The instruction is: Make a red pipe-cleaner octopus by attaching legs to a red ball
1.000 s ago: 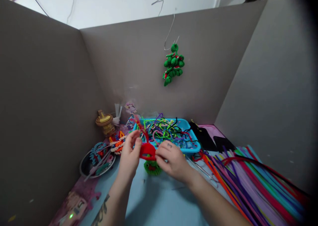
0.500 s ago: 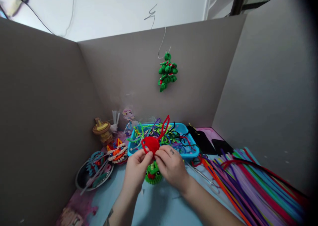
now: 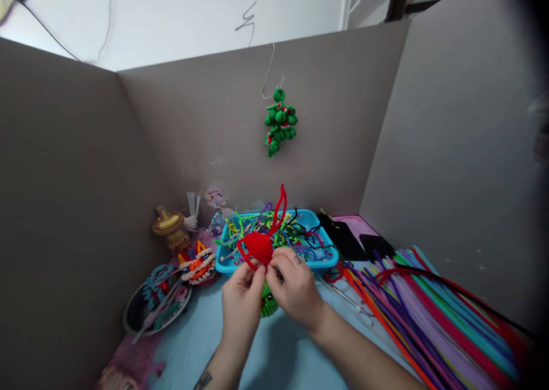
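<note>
Pinched narrowly between thumb and fingers of both the left hand [image 3: 242, 295] and the right hand [image 3: 295, 284]: a bright red, rounded form of fuzzy, chenille-like material [image 3: 258, 247], dense at its centre, with an open loop at left and a long, narrow loop pointing up and slightly right. Gripped at its lower edge, the two pinches nearly meeting. Partly hidden just below the grip: a ribbed, fuzzy green figure [image 3: 269, 305] with a shiny black eye. Set behind the grip: a glossy light-blue tray [image 3: 332, 259] of thin, curling, multicoloured cuttings [image 3: 295, 230]. Hung higher, from a thin, bent metal wire [image 3: 269, 67]: a knobbly green ornament [image 3: 281, 121] with red accents. Placed left of the grip: a round, shiny metal bowl [image 3: 126, 315] and an orange bundle [image 3: 201, 266] ringed by cream, bead-like strands. Fanned out to the right: long, straight, soft-looking stems [image 3: 429, 310] in orange, purple, lilac, crimson and turquoise, beside slender metal scissors [image 3: 364, 314]. Spread beneath: a smooth, pale-blue work surface [image 3: 193, 344].
</note>
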`<state>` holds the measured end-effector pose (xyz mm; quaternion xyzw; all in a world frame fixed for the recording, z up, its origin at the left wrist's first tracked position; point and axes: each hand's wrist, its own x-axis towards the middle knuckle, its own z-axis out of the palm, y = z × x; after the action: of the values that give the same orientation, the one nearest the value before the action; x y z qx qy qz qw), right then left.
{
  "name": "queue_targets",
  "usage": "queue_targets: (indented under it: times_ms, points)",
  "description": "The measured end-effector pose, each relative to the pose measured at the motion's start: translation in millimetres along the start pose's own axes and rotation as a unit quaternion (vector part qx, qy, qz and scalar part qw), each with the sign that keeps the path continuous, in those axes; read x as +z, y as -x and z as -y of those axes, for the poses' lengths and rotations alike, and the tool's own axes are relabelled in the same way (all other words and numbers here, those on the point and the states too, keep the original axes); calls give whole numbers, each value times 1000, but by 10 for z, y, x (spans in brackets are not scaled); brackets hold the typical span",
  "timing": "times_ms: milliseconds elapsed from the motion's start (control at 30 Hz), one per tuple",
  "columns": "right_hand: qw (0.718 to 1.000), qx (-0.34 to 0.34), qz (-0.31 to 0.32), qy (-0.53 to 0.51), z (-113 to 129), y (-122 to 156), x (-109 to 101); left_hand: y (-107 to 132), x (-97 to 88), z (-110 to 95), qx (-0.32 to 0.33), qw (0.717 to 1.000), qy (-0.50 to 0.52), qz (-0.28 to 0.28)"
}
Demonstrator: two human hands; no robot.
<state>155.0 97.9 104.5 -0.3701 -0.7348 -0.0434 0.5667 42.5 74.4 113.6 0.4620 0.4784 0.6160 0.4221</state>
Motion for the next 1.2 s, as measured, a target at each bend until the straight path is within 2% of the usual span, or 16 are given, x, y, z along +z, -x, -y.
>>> queue_targets:
  times_ms: [133,333,567,667,767,967,1200]
  points:
    - [1000,8,16,-17,-2,-11,-12,-22,-4,-11,-11,998,55,-10]
    - [996,-8,88,8,7,-13,-1,-58,2,5,-25,993,108,-33]
    - [984,71,157,40,43,15,70,-71,-7,101,-10,987,122,-104]
    - [980,83,183,2,26,-35,9,-91,1,62,-28,981,161,-101]
    - [976,56,209,-31,-19,-91,-54,-117,7,4,-59,971,216,-87]
    - [971,87,217,-49,-90,-83,-42,-150,-8,-97,-105,953,262,-108]
    - [969,51,174,-166,-119,-138,-115,-151,-50,-169,-125,949,278,-84]
